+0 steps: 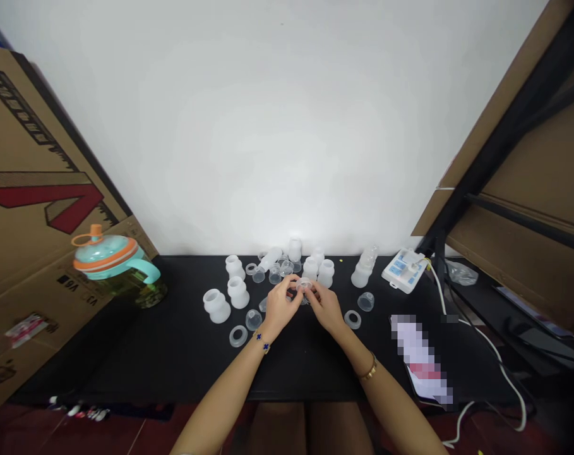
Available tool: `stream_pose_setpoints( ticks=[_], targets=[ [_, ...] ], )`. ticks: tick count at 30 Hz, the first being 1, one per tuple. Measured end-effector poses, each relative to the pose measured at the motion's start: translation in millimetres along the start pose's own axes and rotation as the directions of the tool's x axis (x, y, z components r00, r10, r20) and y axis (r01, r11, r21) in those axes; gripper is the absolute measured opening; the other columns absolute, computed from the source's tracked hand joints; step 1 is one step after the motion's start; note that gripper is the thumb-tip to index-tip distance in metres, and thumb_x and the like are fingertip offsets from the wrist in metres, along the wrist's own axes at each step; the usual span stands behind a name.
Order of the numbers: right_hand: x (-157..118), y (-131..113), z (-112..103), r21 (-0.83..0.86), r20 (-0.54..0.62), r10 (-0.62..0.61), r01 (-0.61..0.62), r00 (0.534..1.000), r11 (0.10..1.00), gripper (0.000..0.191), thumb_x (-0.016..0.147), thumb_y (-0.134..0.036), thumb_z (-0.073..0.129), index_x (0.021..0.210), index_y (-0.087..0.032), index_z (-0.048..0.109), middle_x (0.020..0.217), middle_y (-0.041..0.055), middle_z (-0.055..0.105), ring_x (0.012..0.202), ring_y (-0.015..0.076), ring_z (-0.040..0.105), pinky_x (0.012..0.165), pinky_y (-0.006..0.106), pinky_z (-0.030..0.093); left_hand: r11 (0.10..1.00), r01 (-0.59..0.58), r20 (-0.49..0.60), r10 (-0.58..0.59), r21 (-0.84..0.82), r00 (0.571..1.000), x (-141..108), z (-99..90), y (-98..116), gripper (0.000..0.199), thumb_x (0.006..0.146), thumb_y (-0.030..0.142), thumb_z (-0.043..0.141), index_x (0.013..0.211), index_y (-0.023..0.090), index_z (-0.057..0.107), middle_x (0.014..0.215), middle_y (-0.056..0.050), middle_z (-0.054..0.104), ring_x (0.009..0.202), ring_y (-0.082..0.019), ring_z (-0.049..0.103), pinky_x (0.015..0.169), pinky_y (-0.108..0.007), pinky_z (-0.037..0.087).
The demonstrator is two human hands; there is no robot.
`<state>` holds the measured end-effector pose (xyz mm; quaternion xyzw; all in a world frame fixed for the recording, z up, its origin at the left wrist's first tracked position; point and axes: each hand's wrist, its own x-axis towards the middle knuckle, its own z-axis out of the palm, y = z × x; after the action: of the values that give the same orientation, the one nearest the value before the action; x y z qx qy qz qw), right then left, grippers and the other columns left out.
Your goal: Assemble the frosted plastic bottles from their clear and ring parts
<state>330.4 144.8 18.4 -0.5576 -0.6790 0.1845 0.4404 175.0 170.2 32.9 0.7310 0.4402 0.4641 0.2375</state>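
Note:
A clear plastic ring [304,282] is pinched between the fingertips of my left hand [283,303] and my right hand [326,306], above the middle of the black table [182,360]. Whether another part sits under the ring is hard to make out. Left of my hands stand several small white waisted bottles [217,307] without caps. By my left wrist lie a clear dome cap [253,320] and a loose ring [238,336]. To the right of my right hand are another dome cap [366,301] and a ring [353,319]. Beyond my hands are more white bottles [325,273] and clear caps [275,273].
A white bottle with clear parts on top [362,268] stands farther right, beside a white box [405,270] with a cable [441,291]. A phone [422,363] lies near the front right. At left, a turquoise-lidded jug [120,265] stands against a cardboard box [35,221].

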Motion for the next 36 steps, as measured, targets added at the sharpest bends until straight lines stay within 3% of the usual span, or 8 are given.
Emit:
stream_pose_setpoints(
  ticks=[20, 36],
  targets=[
    [-1.3, 0.9, 0.3, -0.017, -0.025, -0.015, 0.015, 1.0, 1.0, 0.035, 0.101, -0.043, 0.046, 0.108, -0.019, 0.07, 0.07, 0.0008, 0.064, 0.061, 0.0167, 0.059, 0.059, 0.023, 0.041, 0.999, 0.022, 0.03, -0.023, 0.026, 0.999, -0.3, -2.6, 3.2, 0.013, 0.089, 0.032, 0.061, 0.099, 0.024, 0.063, 0.074, 0.004, 0.073, 0.064, -0.013, 0.065, 0.064, -0.022, 0.048],
    [-0.6, 0.7, 0.0, -0.026, -0.027, -0.018, 0.017, 0.999, 1.0, 0.035, 0.1, -0.045, 0.047, 0.102, -0.019, 0.07, 0.067, 0.0001, 0.062, 0.059, 0.0159, 0.056, 0.057, 0.023, 0.037, 0.998, 0.051, 0.025, -0.05, -0.028, 0.998, -0.1, -2.3, 4.0, 0.013, 0.087, 0.031, 0.062, 0.097, 0.023, 0.061, 0.068, 0.005, 0.071, 0.059, -0.013, 0.062, 0.064, -0.022, 0.047]
  ],
)
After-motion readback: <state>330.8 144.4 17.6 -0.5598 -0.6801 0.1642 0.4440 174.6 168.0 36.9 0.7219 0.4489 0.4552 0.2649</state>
